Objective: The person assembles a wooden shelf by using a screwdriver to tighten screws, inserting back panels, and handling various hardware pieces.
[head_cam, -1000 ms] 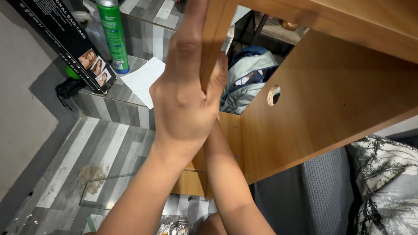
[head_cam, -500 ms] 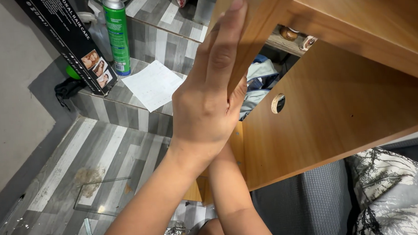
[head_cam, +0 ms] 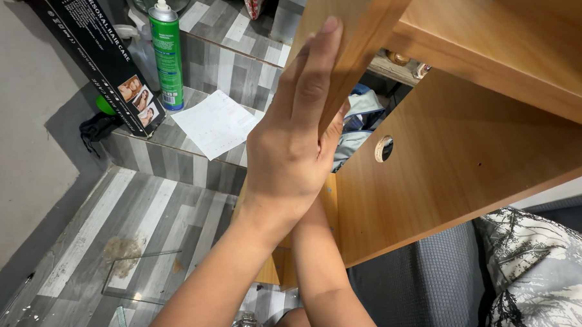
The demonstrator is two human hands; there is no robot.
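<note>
Your left hand lies flat and open against the near edge of the tilted wooden cabinet on the right, your right hand is hidden behind it so I cannot tell its grip, and next you likely need a firm, steady push.

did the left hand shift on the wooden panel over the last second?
Yes. The left hand slid along the wooden panel edge, away from the round hole.

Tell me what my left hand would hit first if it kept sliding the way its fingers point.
The left hand lies flat against the upright wooden panel, fingers pointing up along it. That line looks free to the picture's top edge, though depth is unclear.
</note>
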